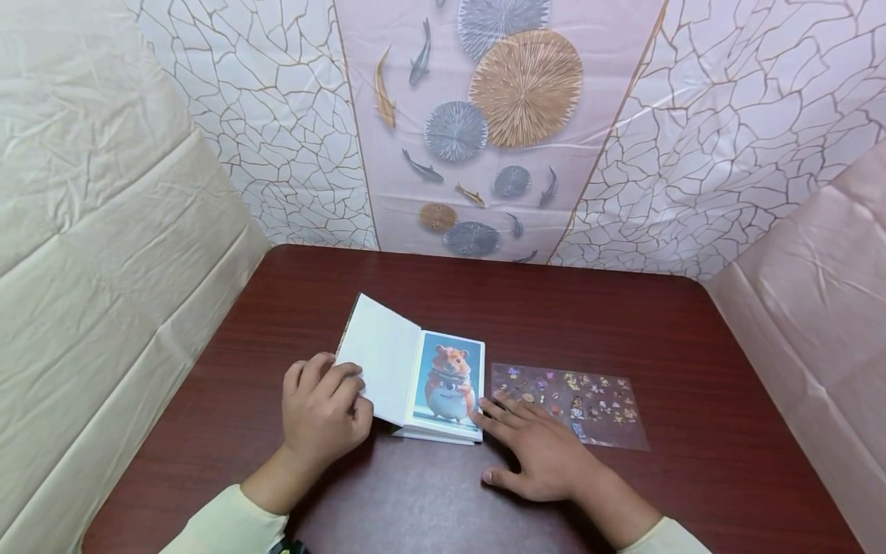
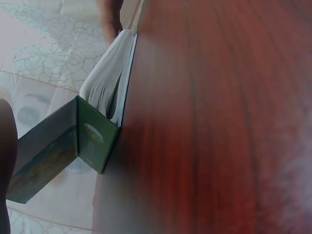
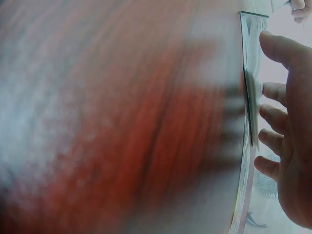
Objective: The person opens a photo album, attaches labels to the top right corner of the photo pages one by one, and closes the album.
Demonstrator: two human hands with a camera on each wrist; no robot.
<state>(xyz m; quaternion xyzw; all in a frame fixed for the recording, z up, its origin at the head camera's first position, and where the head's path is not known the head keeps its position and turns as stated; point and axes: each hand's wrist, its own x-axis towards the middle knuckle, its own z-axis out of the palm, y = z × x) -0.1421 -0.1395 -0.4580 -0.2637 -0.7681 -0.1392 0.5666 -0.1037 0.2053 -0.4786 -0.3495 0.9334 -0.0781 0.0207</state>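
Observation:
A small photo album lies on the table with its front cover raised to the left. The first page carries a picture of a hamster on blue. My left hand grips the cover's left edge with curled fingers. In the left wrist view the green spine has an oval cutout, and a thick stack of pages fans slightly. At the album's right edge, my right hand has its fingers spread, fingertips by the page. The right wrist view catches these fingers beside the album.
A clear sheet of small colourful stickers lies right of the album, partly under the right hand in the head view. The dark red wooden table is bordered by cream cloth at the left and a patterned curtain behind.

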